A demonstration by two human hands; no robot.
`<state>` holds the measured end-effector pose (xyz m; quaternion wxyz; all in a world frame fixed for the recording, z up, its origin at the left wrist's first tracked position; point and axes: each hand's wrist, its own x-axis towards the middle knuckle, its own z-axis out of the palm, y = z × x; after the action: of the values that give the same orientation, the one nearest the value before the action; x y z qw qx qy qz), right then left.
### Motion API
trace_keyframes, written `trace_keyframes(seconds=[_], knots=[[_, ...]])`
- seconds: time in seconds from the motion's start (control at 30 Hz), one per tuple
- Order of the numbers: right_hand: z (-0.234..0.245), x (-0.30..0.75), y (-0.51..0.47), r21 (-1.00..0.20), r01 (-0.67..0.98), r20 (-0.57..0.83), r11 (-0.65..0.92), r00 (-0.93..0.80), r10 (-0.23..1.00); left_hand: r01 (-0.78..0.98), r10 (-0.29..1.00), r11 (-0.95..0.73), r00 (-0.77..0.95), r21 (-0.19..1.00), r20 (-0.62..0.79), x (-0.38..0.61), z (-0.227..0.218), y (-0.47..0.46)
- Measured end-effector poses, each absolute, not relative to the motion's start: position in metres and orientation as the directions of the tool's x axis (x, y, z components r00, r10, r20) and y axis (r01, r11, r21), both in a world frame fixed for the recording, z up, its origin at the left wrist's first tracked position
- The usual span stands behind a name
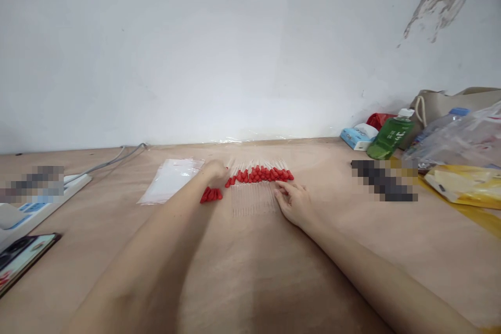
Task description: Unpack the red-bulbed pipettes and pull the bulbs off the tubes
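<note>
A row of clear droppers with red rubber bulbs (260,174) lies side by side on the wooden table (250,271); their thin clear tubes (252,201) point toward me. A small separate bunch of red bulbs (211,194) lies just left of the row. My left hand (216,171) rests at the row's left end with fingers curled; what they grip is hidden. My right hand (293,201) lies at the row's right side, fingers stretched and touching the tubes.
A clear plastic bag (170,180) lies left of the droppers. A power strip (43,198) and a phone (23,258) sit at the far left. A green bottle (389,138), tissue pack (358,136), beige bag (442,107) and yellow packet (464,183) crowd the right.
</note>
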<state>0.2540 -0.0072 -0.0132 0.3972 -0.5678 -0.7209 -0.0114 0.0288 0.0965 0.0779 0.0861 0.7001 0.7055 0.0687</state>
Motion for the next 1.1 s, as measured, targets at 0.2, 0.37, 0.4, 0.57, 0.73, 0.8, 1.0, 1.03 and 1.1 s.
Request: trace_keyframes(seconds=[0.2, 0.37, 0.4, 0.57, 0.73, 0.8, 1.0, 1.03, 1.1], knots=[[-0.012, 0.255, -0.006, -0.479, 0.763, 0.717, 0.434, 0.055, 0.695, 0.958, 0.965, -0.18, 0.128, 0.222, 0.23, 0.022, 0.074, 0.032], [-0.004, 0.255, -0.015, -0.372, 0.772, 0.793, 0.516, -0.025, 0.609, 0.736, 0.708, -0.62, 0.375, 0.272, 0.598, 0.018, 0.02, -0.018], [-0.003, 0.254, -0.018, -0.324, 0.779, 0.794, 0.537, -0.084, 0.602, 0.71, 0.683, -0.649, 0.386, 0.274, 0.62, 0.018, 0.011, -0.021], [0.001, 0.25, -0.027, -0.096, 0.739, 0.743, 0.666, -0.392, 0.542, 0.659, 0.668, -0.686, 0.403, 0.308, 0.626, 0.024, -0.003, -0.024], [-0.006, 0.244, -0.023, -0.004, 0.681, 0.712, 0.732, -0.512, 0.48, 0.649, 0.638, -0.724, 0.5, 0.235, 0.585, 0.03, 0.0, -0.024], [-0.009, 0.243, -0.021, 0.002, 0.671, 0.702, 0.742, -0.529, 0.476, 0.664, 0.627, -0.724, 0.516, 0.19, 0.584, 0.031, 0.0, -0.025], [-0.007, 0.242, -0.025, -0.019, 0.65, 0.678, 0.76, -0.551, 0.488, 0.659, 0.589, -0.743, 0.56, 0.118, 0.582, 0.029, 0.003, -0.027], [-0.006, 0.243, -0.027, -0.021, 0.646, 0.673, 0.763, -0.556, 0.489, 0.655, 0.584, -0.748, 0.569, 0.109, 0.579, 0.029, 0.004, -0.028], [-0.003, 0.243, -0.03, -0.021, 0.643, 0.66, 0.766, -0.566, 0.494, 0.652, 0.583, -0.751, 0.583, 0.104, 0.566, 0.028, 0.006, -0.03]])
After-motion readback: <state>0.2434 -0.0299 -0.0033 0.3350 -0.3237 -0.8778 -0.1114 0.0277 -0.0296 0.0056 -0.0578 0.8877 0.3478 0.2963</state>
